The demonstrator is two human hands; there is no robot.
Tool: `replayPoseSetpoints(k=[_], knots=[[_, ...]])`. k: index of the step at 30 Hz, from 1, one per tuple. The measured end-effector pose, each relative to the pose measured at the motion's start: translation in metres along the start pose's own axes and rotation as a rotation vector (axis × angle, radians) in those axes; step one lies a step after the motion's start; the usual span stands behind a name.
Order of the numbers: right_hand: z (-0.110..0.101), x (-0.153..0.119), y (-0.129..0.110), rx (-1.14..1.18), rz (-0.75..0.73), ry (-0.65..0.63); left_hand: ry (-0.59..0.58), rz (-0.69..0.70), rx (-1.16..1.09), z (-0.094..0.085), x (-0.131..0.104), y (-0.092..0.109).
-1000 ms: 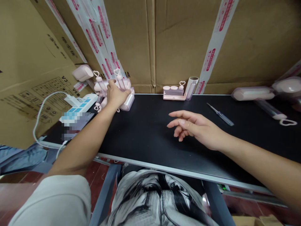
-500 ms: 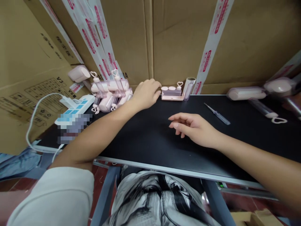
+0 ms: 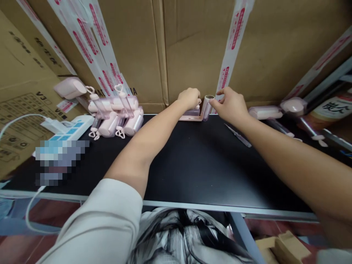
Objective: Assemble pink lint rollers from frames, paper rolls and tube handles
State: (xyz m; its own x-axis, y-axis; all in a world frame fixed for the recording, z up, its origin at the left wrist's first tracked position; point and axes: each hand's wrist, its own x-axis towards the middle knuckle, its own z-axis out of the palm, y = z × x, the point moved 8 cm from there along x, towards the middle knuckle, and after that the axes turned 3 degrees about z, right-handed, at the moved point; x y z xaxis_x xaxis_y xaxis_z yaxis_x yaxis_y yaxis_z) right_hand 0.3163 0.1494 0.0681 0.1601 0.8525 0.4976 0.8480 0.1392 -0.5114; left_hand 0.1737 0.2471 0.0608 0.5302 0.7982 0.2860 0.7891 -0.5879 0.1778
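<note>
My left hand (image 3: 190, 99) reaches over a low pink holder (image 3: 191, 118) at the back of the table, its fingers curled down at the holder's right part. A pale pink piece shows under the fingertips, but what they grip is mostly hidden. Just right of it stands a short hollow tube (image 3: 206, 109), white inside with a clear pinkish sleeve, leaning slightly. Beside the tube is my right hand (image 3: 231, 105), thumb and fingers apart, the thumb close to the tube's rim; I cannot tell whether it touches. A clear-handled screwdriver (image 3: 238, 136) lies below my right wrist.
Several pink cylinders with heart-shaped handles (image 3: 117, 113) are stacked at the left, near a white power strip (image 3: 68, 130) with a cable. More pink pieces (image 3: 265, 112) lie at the right, by a labelled bottle (image 3: 332, 108). Cardboard (image 3: 192, 47) walls the back.
My left hand has moved right, onto the pink holder's parts. My right hand has moved forward from above the table to beside the tube. The camera view has shifted to the right.
</note>
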Motion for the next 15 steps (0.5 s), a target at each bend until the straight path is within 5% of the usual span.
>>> replayPoseSetpoints(k=[4,8,12,15], knots=[[0.019,0.020,0.005,-0.070,0.000,-0.013,0.008,-0.006,-0.012,0.000,0.003,0.004],[0.016,0.015,0.003,-0.109,-0.030,-0.033,0.178,0.038,-0.157,-0.029,-0.020,0.008],[-0.029,-0.004,-0.006,-0.013,-0.054,0.047,0.224,-0.015,-0.524,-0.052,-0.088,-0.001],[-0.059,-0.028,-0.008,0.296,0.043,0.110,0.095,-0.135,-0.783,-0.047,-0.154,-0.014]])
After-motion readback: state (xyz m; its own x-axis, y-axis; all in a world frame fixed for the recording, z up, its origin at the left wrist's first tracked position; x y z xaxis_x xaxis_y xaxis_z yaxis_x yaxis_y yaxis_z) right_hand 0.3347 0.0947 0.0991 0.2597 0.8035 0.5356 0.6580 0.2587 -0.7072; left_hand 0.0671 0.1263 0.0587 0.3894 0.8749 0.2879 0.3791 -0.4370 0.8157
